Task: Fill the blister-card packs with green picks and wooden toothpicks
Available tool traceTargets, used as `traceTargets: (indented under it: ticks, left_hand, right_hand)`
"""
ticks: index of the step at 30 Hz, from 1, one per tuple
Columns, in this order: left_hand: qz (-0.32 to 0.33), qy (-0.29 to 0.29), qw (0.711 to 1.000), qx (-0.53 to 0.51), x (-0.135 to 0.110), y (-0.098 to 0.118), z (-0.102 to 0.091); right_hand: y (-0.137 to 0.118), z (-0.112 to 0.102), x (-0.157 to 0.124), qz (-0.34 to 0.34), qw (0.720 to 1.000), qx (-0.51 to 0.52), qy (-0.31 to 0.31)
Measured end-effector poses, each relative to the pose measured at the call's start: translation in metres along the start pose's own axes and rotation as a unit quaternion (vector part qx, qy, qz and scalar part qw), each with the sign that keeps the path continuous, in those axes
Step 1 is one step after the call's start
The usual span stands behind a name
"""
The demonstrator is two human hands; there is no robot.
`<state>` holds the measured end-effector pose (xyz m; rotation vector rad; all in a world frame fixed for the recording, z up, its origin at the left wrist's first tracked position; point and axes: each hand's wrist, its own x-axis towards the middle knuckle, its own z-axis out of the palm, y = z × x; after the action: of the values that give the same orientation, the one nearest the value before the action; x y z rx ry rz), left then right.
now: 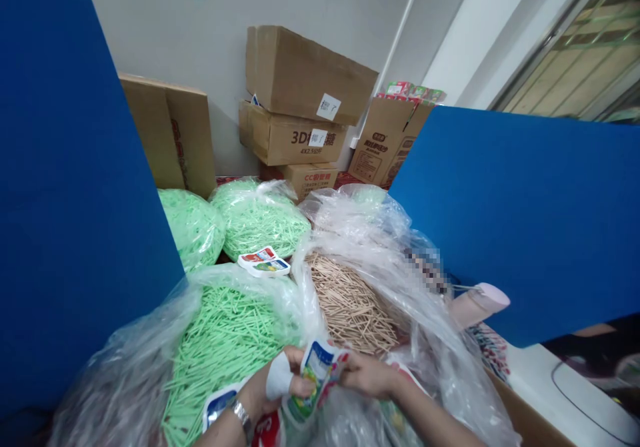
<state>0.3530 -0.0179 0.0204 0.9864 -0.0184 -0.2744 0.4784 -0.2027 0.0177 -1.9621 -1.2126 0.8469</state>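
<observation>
My left hand, with a white wrap near the thumb and a metal watch band on the wrist, is closed around a colourful printed packet in blue, green and yellow. My right hand pinches the packet's right edge, which looks red and slightly blurred. Just behind both hands lies an open clear bag of thin green sticks. To its right, another open bag holds thin tan sticks. More printed packets lie under my left forearm, partly hidden by it.
Several cardboard boxes are stacked against the wall. Blue panels flank both sides. Printed packets rest near bags of green sticks at the back. A pinkish cylindrical container stands tilted at the right.
</observation>
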Motion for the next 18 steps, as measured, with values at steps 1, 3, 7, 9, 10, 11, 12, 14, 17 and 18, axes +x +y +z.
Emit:
traceTargets:
  ticks: [1,3,7,9,10,11,12,14,17,18]
  left_hand:
    - [-0.006,0.017,1.0,-0.008,0.002,-0.003,-0.001]
    - [-0.001,0.032,0.999,-0.004,0.003,-0.005,-0.002]
    - [0.028,0.023,0.997,0.064,0.0,-0.001,0.001]
    - [0.023,0.02,0.994,0.108,-0.002,-0.002,0.001]
    - [0.016,0.021,0.992,0.124,-0.002,-0.004,0.0]
    - [0.009,0.024,0.991,0.133,-0.002,-0.006,-0.001]
    - [0.004,0.027,0.99,0.138,-0.002,-0.009,-0.003]
    - [0.002,0.03,0.989,0.143,-0.001,-0.013,-0.005]
    - [-0.002,0.029,0.988,0.149,0.002,-0.016,-0.007]
    - [-0.014,0.028,0.988,0.149,0.003,-0.016,-0.007]
  right_hand:
    - [-0.002,-0.017,-0.001,0.007,0.997,0.045,-0.064]
    - [-0.008,-0.046,0.011,0.018,0.987,0.095,-0.132]
    - [-0.024,-0.074,0.077,0.036,0.994,-0.073,0.074]
    - [-0.031,-0.071,0.119,0.066,0.971,-0.187,0.136]
    - [-0.034,-0.066,0.138,0.077,0.964,-0.21,0.142]
    - [-0.037,-0.058,0.155,0.085,0.96,-0.229,0.141]
    - [-0.039,-0.05,0.169,0.089,0.956,-0.245,0.136]
    - [-0.042,-0.034,0.19,0.093,0.947,-0.283,0.12]
    - [-0.043,-0.026,0.203,0.1,0.934,-0.333,0.076]
    - [-0.044,-0.03,0.204,0.099,0.931,-0.347,0.06]
